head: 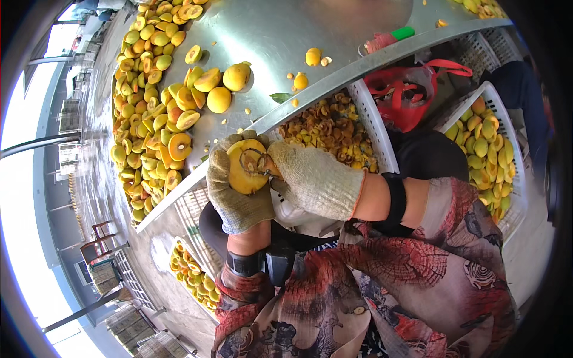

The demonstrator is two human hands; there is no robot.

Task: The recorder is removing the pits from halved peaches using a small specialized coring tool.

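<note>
My left hand (237, 188), in a knitted glove, holds a halved yellow peach-like fruit (249, 179) with its cut face up. The gloved right hand (313, 179) grips a pitting tool with a looped metal wire (251, 161); the loop lies on the pit area at the middle of the cut face. Both hands are just over the near edge of a metal table (264, 49). The tool's handle is mostly hidden by the right glove.
Cut fruit (147, 121) is heaped on the table's left. Below its edge, a white crate (374, 121) holds pits and scraps. Another crate (515, 170) of fruit stands right, near a red plastic bag (403, 96). A green-handled tool (403, 33) lies by the table's edge.
</note>
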